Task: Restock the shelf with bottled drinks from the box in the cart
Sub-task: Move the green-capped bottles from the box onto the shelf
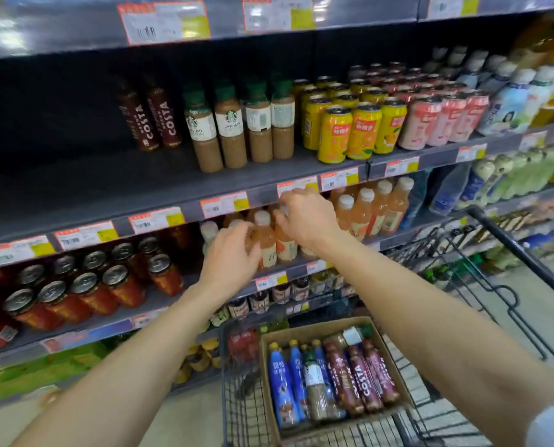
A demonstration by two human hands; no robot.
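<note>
The left grip [232, 254] and right grip [304, 217] both clasp orange bottles [285, 246] on the shelf [260, 196].

Shelf [108, 188]: dark grey tiers with price tags on the front edges; fills the upper and left frame.
Pale orange bottles [378, 204]: white caps, upright, centre tier; left hand [230, 256] and right hand [304, 217] each grip one.
Box [314, 327]: open brown cardboard, lower centre, inside the cart [507, 242].
Boxed bottles [359, 379]: blue and maroon, lying side by side.
</note>
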